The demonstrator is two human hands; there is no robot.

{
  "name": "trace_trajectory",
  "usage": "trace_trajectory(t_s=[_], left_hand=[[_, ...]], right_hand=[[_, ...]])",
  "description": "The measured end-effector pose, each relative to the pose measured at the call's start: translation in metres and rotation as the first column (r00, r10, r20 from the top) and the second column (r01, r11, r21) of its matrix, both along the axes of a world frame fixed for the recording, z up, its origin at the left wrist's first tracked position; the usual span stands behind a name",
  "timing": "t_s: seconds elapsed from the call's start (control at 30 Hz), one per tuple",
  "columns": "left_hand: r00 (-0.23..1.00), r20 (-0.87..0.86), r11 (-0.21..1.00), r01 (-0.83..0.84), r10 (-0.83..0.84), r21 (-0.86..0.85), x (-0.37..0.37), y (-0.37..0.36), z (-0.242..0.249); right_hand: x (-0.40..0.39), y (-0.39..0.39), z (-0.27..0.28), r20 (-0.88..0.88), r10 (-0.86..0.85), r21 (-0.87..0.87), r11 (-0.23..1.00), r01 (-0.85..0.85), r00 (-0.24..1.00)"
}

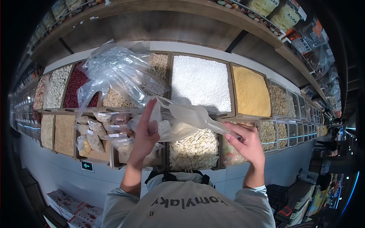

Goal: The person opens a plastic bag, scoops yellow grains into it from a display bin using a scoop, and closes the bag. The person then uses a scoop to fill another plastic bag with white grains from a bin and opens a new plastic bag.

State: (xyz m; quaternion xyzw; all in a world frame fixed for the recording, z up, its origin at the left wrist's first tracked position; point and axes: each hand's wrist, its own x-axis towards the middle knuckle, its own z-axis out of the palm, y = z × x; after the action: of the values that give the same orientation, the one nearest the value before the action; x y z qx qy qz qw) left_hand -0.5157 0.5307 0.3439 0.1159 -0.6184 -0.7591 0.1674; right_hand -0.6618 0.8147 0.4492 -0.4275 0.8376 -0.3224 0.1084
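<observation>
My left hand (pixel 146 133) is closed on a clear plastic bag (pixel 116 72), fingers pointing up and the thumb bent across. The thin bag spreads up and left over the bins of beans and grains. In my right hand (pixel 245 140) is the handle of a translucent plastic scoop (pixel 190 116), tilted so its bowl points left toward my left hand and overlaps the bag's mouth. Beneath the scoop lies a bin of pale flat slices (pixel 194 150). Behind it is a wide bin of small white grains (pixel 201 81).
Yellow grain fills a bin (pixel 251 91) on the right, and dark red beans (pixel 76 85) fill one on the left. Packed bags (pixel 97 133) lie in a front bin. A wooden shelf (pixel 182 24) with packaged goods runs above. Boxes (pixel 72 209) stand on the floor at lower left.
</observation>
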Motion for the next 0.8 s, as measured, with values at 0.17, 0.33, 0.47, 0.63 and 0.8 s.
trace_trajectory(t_s=[0.17,0.33,0.47,0.63,0.8], left_hand=[[1.0,0.014,1.0,0.01,-0.01,0.002,-0.001,-0.004,-0.002],[0.999,0.041,0.998,0.001,0.001,-0.058,-0.003,-0.006,-0.002],[0.999,0.038,0.996,-0.003,0.006,-0.084,-0.004,-0.004,-0.003],[0.999,0.034,0.997,-0.006,0.008,-0.076,-0.009,0.001,-0.005],[0.999,0.031,0.998,-0.008,0.01,-0.054,-0.014,0.003,-0.004]], right_hand=[[-0.049,0.025,-0.019,0.408,-0.528,0.03,0.823,0.567,0.745],[-0.103,0.025,-0.079,0.16,-0.609,0.118,0.793,0.597,0.777],[-0.127,-0.016,-0.139,0.405,-0.598,0.15,0.789,0.595,0.691],[-0.11,-0.048,-0.182,0.684,-0.497,0.004,0.735,0.679,0.534],[-0.089,-0.025,-0.198,0.929,-0.225,-0.119,0.574,0.81,0.295]])
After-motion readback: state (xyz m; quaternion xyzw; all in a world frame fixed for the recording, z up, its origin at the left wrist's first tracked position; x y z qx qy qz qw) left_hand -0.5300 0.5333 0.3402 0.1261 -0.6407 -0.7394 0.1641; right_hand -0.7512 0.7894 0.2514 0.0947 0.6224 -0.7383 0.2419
